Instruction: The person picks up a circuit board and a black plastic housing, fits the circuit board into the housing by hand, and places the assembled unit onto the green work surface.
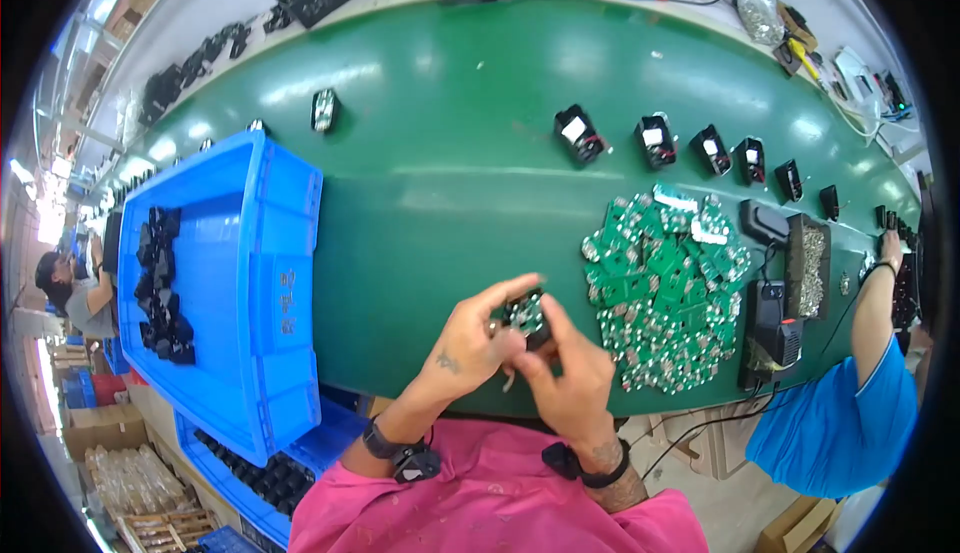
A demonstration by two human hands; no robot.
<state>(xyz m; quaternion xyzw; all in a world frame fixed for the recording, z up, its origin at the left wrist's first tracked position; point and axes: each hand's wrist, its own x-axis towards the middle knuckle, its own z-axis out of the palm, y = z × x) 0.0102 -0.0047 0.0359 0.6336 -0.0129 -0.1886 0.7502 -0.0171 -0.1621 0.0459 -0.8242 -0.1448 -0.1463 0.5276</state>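
Note:
Close to my body, above the near part of the green table, a small black plastic housing [538, 337] with a green circuit board [524, 311] at its top is held between both hands. My left hand [462, 345] is closed round its left side, thumb and forefinger on it. From the right, my right hand [574, 371] grips it with bent fingers. The fingers hide part of the housing and are slightly blurred. Just right of my hands lies a wide pile of green circuit boards [660, 293].
A blue crate [283, 303] with black parts [160, 288] stands at left. Several open black housings [578, 135] line the far right; another housing [324, 111] stands far left. A tray of small metal parts [810, 268] and a black device [772, 318] lie beyond the pile. A co-worker's arm [873, 313] is at right.

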